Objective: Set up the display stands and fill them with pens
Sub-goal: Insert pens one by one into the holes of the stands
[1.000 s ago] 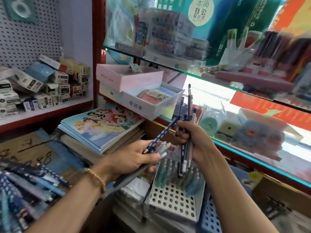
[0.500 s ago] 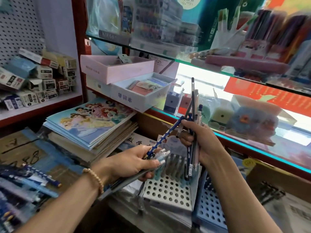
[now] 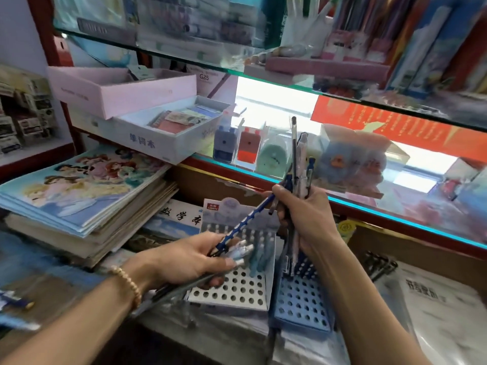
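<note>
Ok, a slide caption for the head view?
Both hands hold pens above two perforated stands.

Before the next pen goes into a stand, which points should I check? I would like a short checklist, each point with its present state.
1. Right hand has a firm hold on its bundle of pens: ok, fingers are curled round them.
2. Left hand holds its pens: ok, it grips the blue dotted pen and others.
3. White stand has free holes: ok, the front rows are open.
4. Blue stand has free holes: ok, many are open.
5. Both stands sit level and steady: cannot tell, their bases rest on stacked goods.
6. Pens point the right way down: cannot tell, the tips are blurred.
</note>
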Motion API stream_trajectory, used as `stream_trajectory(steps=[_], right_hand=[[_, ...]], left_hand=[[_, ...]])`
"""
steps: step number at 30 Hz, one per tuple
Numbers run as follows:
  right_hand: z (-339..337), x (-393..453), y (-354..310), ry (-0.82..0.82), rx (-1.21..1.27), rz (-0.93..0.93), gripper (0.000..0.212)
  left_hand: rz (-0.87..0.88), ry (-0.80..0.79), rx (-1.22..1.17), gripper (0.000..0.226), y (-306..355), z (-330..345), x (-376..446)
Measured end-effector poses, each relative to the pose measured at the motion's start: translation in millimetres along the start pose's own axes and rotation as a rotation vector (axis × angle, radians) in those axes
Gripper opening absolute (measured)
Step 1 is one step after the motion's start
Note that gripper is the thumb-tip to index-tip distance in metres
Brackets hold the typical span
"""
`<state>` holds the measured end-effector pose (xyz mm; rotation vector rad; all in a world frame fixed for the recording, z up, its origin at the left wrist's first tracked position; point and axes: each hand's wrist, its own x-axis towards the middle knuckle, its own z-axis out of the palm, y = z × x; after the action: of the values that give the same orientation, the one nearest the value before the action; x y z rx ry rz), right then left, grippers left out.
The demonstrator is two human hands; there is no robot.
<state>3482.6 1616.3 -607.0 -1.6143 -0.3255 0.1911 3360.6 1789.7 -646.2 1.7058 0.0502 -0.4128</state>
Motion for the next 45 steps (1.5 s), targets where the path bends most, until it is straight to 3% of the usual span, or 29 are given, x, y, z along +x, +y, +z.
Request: stream_trajectory(steps=[7,12,15,20,25,30,36,42,45], right_hand=[[-16,-3,5,0.115,-0.134,-0.049,0.012],[-54,-2,5,0.349,0.003,-0.035,0.013],[-62,-6,10,0.385,0.067,0.022,0.008],[-52,-25,13,0.258,0.135,0.107,0.008],[-29,-49,15,0.113,0.136,0.143,0.01],[-32,-53,20,0.126,0.154,0.175,0.012],[-69,-59,18,-0.029,0.15,0.238,0.012],[-75,-74,37,-0.228,0.203,0.344,0.04],[-62,-80,46,-0.251,0.184,0.334,0.018]], left_hand=[[0.036,-0.017,0.04,0.022,4,14,7],[-0.005,0.077,-0.057,0.043,-2,10,5],[0.034,0.148,-0.218,0.047,-7,7,8],[0.083,0.386,-0.427,0.034,3,23,23],[0.085,0.307,-0.313,0.037,22,60,33],[0.119,0.244,-0.297,0.022,27,73,36],[0.169,0.359,-0.365,0.013,22,70,41],[0.272,0.512,-0.434,0.024,22,78,53],[0.322,0.504,-0.411,0.016,25,89,55]])
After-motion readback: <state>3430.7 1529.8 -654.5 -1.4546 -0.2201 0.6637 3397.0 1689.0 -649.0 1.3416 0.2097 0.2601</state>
